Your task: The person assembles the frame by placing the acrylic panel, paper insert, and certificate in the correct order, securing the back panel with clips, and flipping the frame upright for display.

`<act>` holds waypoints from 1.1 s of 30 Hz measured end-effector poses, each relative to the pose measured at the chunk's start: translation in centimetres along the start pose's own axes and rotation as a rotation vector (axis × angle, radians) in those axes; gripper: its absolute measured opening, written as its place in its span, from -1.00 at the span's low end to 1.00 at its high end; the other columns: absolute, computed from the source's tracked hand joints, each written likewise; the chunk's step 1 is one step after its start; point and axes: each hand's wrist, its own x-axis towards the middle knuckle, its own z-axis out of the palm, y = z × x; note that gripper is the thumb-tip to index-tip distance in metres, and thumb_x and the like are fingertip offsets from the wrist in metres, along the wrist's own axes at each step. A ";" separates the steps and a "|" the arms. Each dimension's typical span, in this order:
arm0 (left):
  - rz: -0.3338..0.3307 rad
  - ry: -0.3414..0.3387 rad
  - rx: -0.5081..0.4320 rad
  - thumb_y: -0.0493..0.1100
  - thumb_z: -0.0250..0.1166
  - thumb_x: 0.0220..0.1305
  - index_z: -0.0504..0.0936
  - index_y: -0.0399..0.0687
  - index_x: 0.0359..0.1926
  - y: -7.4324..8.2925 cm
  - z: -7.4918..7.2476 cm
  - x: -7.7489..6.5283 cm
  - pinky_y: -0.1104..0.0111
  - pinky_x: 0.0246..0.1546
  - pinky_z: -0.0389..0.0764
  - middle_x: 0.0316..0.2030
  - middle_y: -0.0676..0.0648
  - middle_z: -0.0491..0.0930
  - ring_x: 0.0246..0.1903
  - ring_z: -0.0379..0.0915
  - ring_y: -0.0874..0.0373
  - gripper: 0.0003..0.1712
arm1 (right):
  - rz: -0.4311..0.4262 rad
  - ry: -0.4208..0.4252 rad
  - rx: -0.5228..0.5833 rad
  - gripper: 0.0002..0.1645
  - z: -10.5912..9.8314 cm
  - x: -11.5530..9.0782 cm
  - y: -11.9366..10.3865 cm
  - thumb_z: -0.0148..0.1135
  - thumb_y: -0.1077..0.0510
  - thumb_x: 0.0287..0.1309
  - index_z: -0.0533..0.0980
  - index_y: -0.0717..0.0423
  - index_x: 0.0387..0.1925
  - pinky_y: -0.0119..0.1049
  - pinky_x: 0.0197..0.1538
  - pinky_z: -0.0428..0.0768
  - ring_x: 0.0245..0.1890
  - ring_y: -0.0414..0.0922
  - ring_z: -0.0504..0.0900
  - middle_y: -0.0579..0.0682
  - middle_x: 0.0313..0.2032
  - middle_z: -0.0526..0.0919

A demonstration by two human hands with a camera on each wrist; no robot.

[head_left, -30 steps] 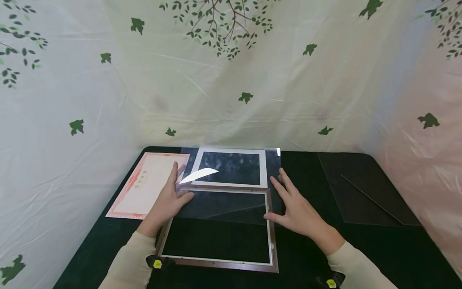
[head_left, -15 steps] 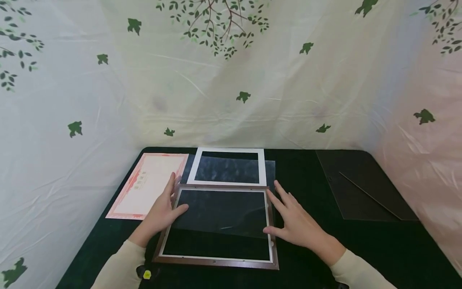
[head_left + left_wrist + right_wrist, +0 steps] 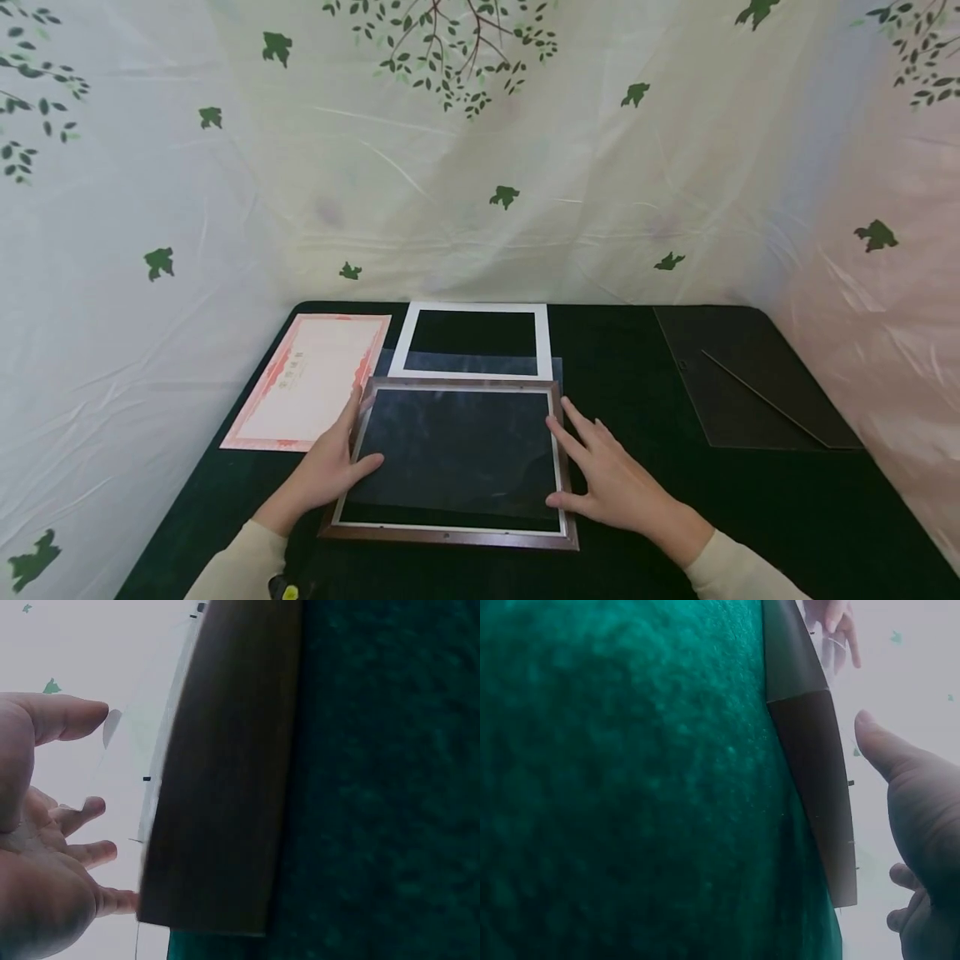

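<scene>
A clear sheet (image 3: 457, 450) lies close over a brown picture frame (image 3: 447, 538), overlapping most of its opening in the head view. My left hand (image 3: 326, 471) holds the sheet's left edge, thumb on top and fingers spread along the side. On the opposite edge, my right hand (image 3: 618, 479) grips it with the thumb over the frame's right side. The left wrist view has the left thumb (image 3: 71, 718) reflected in the sheet, beside the frame's side (image 3: 221, 780). In the right wrist view, the right thumb (image 3: 892, 750) stands beside the frame corner (image 3: 802, 712).
Behind the frame lies a white mat border (image 3: 480, 307), its front part under the clear sheet. A pink-bordered certificate (image 3: 330, 375) is at the left. On the right, a thin stick (image 3: 765, 400) rests on a dark board (image 3: 720, 417). Dark green cloth (image 3: 622, 350) covers the table.
Both hands have drawn the clear sheet toward the front, off much of the white mat and farther over the frame. The bright glare on the sheet is gone.
</scene>
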 end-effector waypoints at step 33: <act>-0.043 -0.144 0.105 0.09 0.41 0.13 -0.08 -0.14 0.51 -2.3 -0.2 -0.8 -0.09 0.28 0.16 0.49 -0.20 -0.11 0.43 -0.09 -0.17 0.13 | 0.057 -0.155 0.098 0.20 1.0 0.1 -0.2 0.17 -0.57 -0.08 0.03 -0.18 0.50 0.26 0.25 0.25 0.41 0.19 0.06 0.01 0.51 -0.20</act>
